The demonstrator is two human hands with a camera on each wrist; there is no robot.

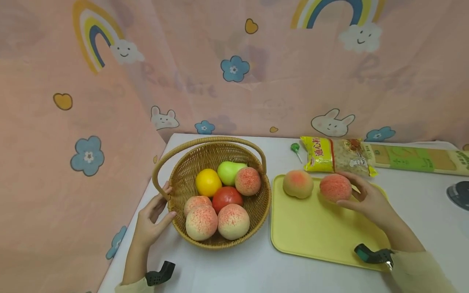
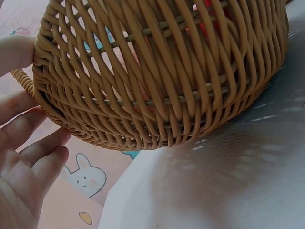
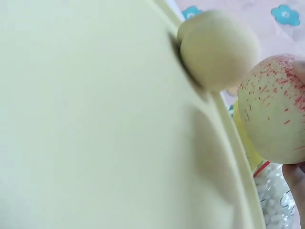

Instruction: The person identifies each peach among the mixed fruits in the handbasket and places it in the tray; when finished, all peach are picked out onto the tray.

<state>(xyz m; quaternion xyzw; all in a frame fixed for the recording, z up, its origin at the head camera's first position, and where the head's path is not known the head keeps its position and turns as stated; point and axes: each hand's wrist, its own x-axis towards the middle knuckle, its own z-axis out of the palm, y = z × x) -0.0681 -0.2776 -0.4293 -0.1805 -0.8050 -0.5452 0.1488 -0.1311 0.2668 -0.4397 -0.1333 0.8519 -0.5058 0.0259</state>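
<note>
My right hand [image 1: 371,201] grips a reddish peach [image 1: 335,187] between thumb and fingers, over the far right part of a yellow tray [image 1: 311,236]. In the right wrist view this peach [image 3: 271,114] hangs above the tray, casting a shadow on it. Just left of it, another peach [image 1: 298,184] rests on the tray. My left hand [image 1: 152,219] holds the left rim of a wicker basket [image 1: 183,179], near the foot of its handle. Inside lie a yellow orange [image 1: 208,182], a green pear [image 1: 230,173], a red round fruit [image 1: 227,198] and several peaches [image 1: 233,221].
Behind the tray lie a yellow bag of pasta [image 1: 335,154], a green lollipop [image 1: 295,148] and a long flat green-and-tan pack [image 1: 414,157]. A dark round object [image 1: 459,195] sits at the right edge. A printed pink cloth [image 1: 205,93] hangs behind the white table [image 1: 220,272].
</note>
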